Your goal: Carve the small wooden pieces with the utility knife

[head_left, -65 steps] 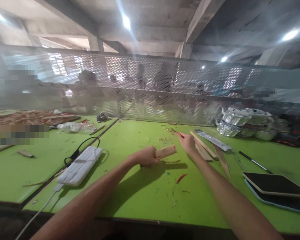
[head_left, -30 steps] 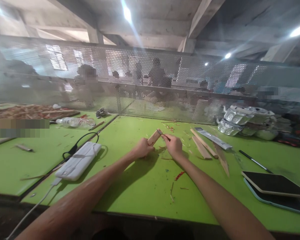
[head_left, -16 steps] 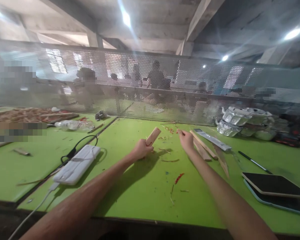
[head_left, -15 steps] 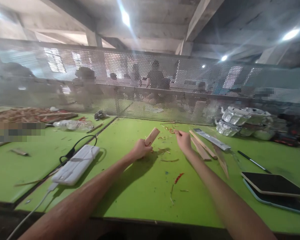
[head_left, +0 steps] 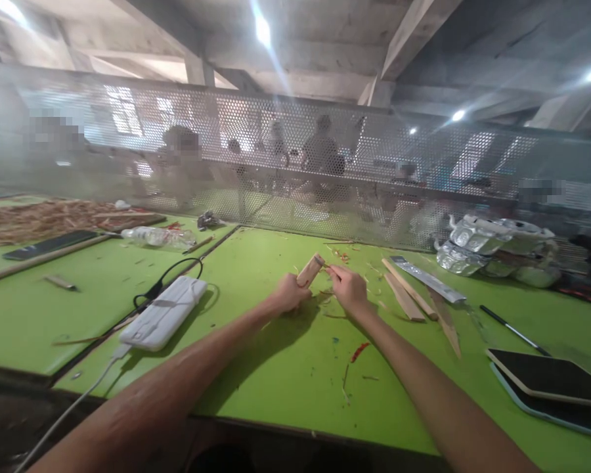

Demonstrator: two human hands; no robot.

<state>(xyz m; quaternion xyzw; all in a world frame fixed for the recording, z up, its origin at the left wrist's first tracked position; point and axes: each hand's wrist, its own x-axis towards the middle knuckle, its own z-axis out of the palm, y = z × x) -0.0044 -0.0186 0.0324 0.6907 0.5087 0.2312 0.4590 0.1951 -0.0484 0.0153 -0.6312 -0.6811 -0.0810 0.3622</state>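
Note:
My left hand (head_left: pixel 289 294) is wrapped round a short, pale wooden block (head_left: pixel 309 270) that tilts up and away to the right. A dark band shows near the block's far end. Close by on the right, my right hand (head_left: pixel 349 286) is pinched on a thin yellowish strip (head_left: pixel 328 267), whose tip meets the end of the block. Curled shavings (head_left: pixel 342 255) lie on the green table (head_left: pixel 276 368) around both hands. A small red piece (head_left: pixel 359 352) lies nearer to me.
Wooden strips (head_left: pixel 404 299) and a metal ruler (head_left: pixel 427 279) lie right of my hands, with a pen (head_left: pixel 512 328) and stacked tablet-like devices (head_left: pixel 551 374) beyond. On the left are a white power bank (head_left: pixel 165 314), a plastic bottle (head_left: pixel 157 237) and a shavings heap (head_left: pixel 44 217). A perforated screen (head_left: pixel 285 171) stands behind.
My right hand has moved left and nearer, bringing the thin strip against the end of the block. The left hand keeps its hold. The whole view has shifted slightly.

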